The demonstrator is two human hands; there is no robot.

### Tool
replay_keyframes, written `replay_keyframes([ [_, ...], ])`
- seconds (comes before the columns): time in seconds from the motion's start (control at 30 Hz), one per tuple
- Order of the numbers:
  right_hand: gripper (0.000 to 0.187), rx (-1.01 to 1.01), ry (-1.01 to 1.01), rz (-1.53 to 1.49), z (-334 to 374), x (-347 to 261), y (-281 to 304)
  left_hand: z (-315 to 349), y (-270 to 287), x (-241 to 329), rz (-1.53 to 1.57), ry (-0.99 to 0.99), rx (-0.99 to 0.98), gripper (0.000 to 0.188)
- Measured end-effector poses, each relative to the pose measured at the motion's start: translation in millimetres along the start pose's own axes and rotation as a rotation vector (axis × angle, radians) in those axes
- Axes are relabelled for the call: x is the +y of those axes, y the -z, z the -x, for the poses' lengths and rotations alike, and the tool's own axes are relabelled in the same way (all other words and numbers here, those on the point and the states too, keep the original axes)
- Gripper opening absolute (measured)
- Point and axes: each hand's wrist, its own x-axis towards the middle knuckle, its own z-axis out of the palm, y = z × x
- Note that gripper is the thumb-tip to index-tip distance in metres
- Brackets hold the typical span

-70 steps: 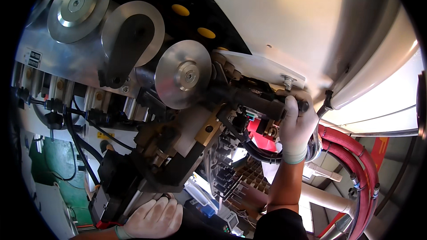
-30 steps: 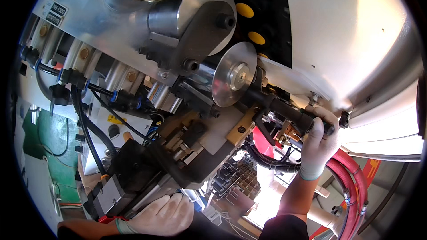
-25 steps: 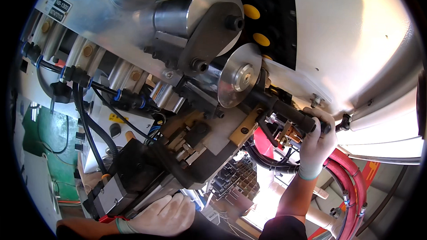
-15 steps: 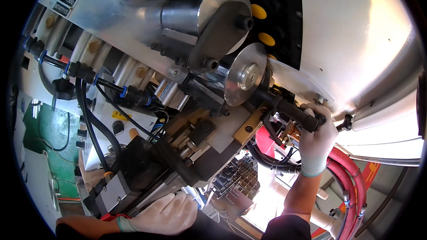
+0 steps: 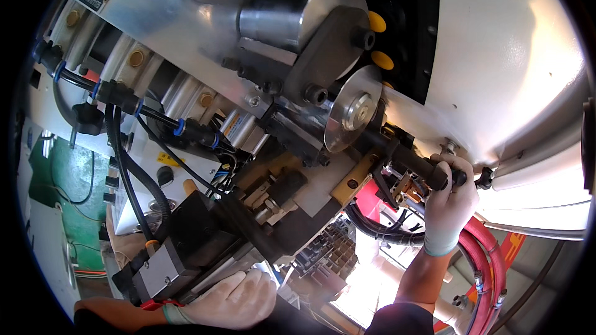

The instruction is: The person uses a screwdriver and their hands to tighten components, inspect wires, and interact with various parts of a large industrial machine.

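Evidently mid-operation (what remains cannot be judged): beyond the lower edge of the steel plate (image 5: 161, 18), the right hand (image 5: 452, 205) encloses a black knob (image 5: 459, 178) in curled fingers, beside the dark cylinder (image 5: 419, 164); the left hand (image 5: 233, 298) lies along a silver rail (image 5: 225, 267), grip hidden.

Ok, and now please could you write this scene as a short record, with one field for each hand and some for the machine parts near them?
Right hand: white-gloved, fingers closed around a small black knob beside the end of a thick black cylindrical bar
Left hand: white-gloved, at the lower edge of a black-and-silver box-shaped unit; fingertips hidden, grip unclear
Above the bar: thin round silver metal disc
Below the bar: rectangular brass-coloured block
Beside the right forearm: curved red hoses
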Motion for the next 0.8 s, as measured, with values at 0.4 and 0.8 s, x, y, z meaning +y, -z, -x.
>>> replay_keyframes([
  [0.4,0.016,0.16,-0.059,-0.241,8.1,4.2,-3.6,-15.6,10.5,-7.5,-0.045,0.0,-0.065,0.024],
  [0.8,0.014,0.066,-0.07,-0.139,1.1,4.3,2.0,-10.7,8.4,-4.4,-0.017,0.008,-0.064,0.027],
])
